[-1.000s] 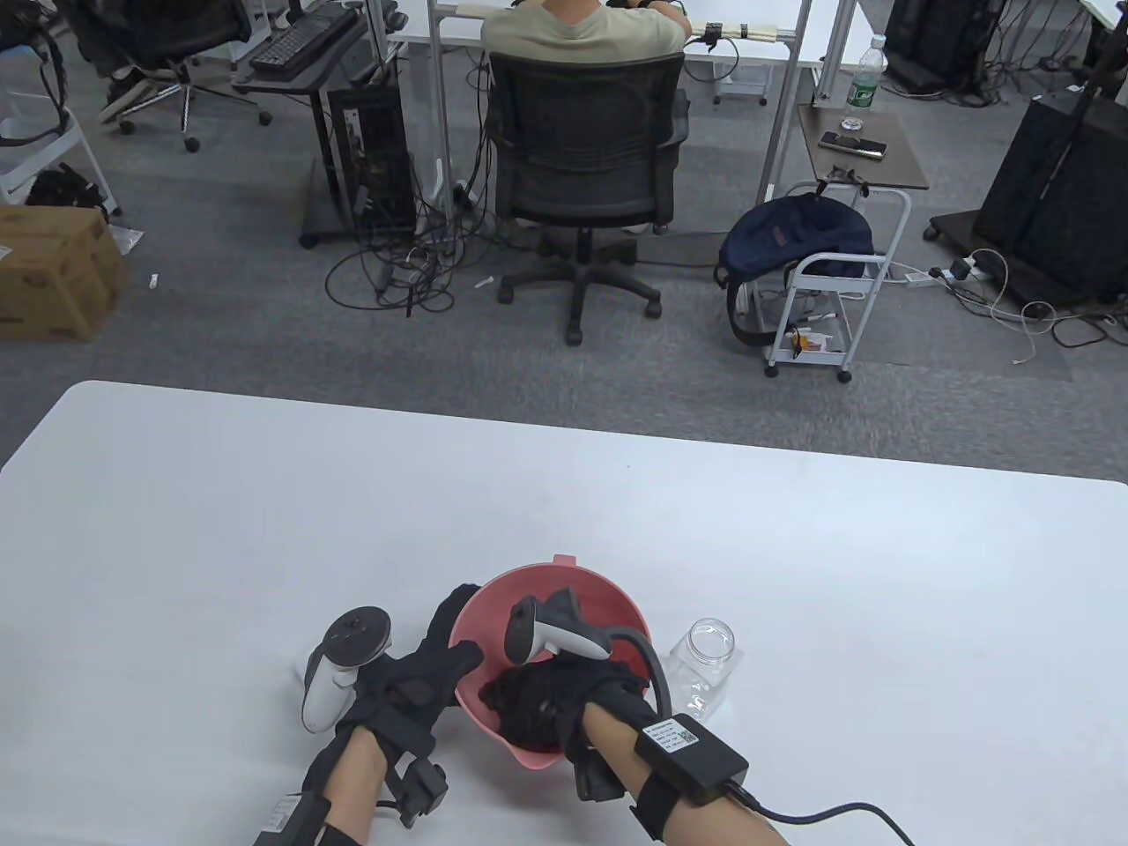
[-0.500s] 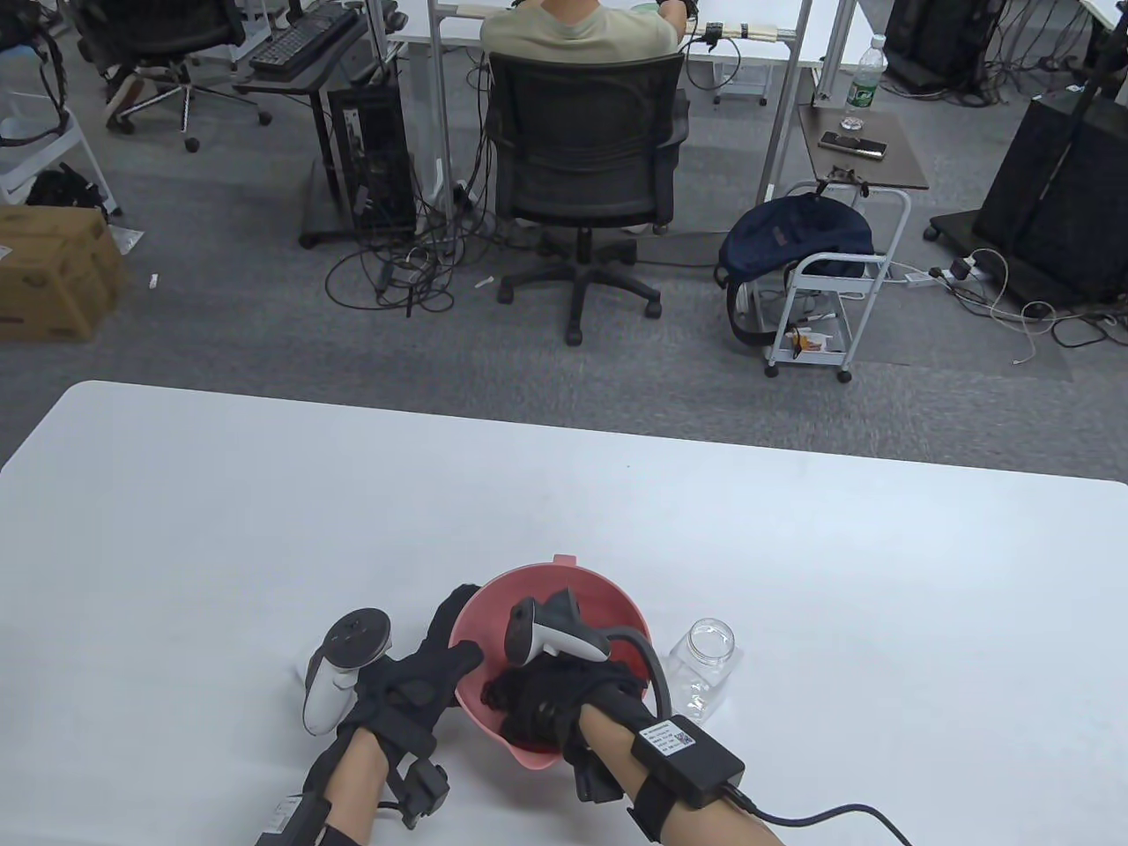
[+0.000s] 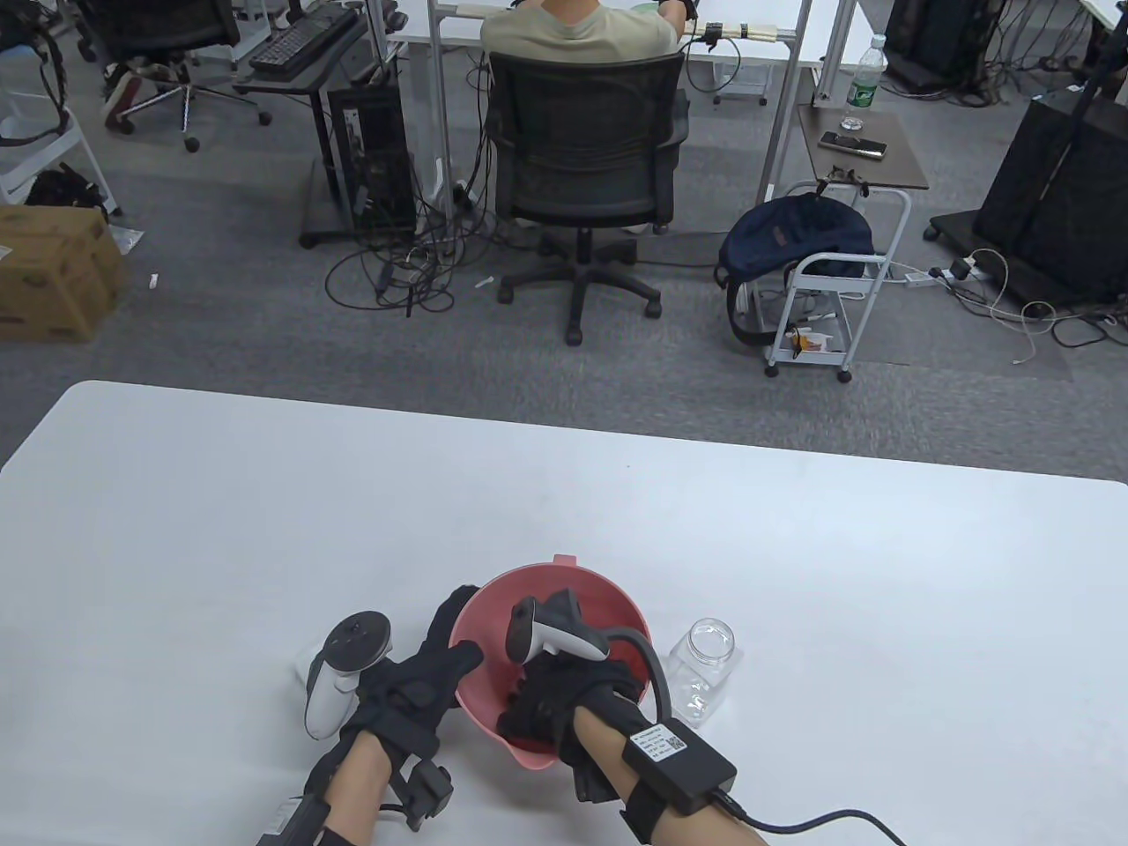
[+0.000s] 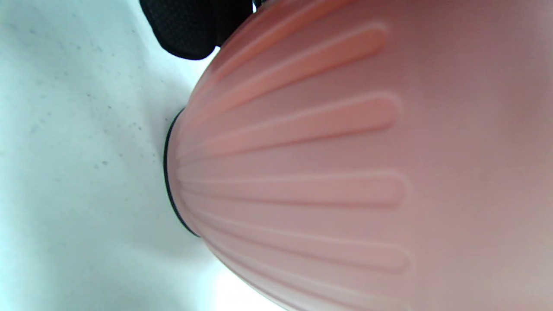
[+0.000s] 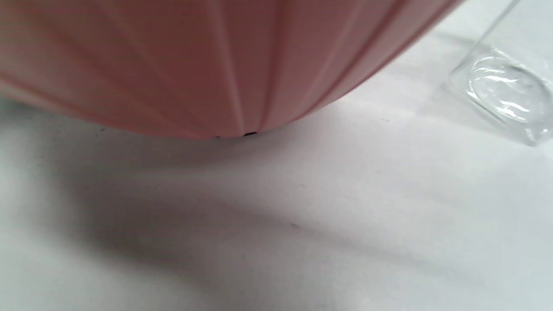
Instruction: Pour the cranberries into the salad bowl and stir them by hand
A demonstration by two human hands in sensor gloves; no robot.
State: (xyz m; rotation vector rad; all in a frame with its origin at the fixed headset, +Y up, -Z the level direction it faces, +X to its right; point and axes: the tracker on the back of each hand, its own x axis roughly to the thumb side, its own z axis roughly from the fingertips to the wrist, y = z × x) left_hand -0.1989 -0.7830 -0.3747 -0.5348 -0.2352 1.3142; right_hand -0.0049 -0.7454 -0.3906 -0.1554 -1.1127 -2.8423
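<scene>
Right hand down inside pink salad bowl; finger state can't tell, looks loosely curled.
Left hand grips the bowl's left rim; jar just right.

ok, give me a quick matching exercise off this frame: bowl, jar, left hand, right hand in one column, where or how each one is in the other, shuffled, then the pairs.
Things:
1. pink bowl
2. clear jar
3. left hand
4. right hand

Places or states:
A. reaches down inside the bowl
B. stands empty on the table, right of the bowl
C. grips the bowl's outer left wall and rim
D. sits on the table between the left hand and the jar

Pairs: 1-D, 2-B, 3-C, 4-A
</scene>
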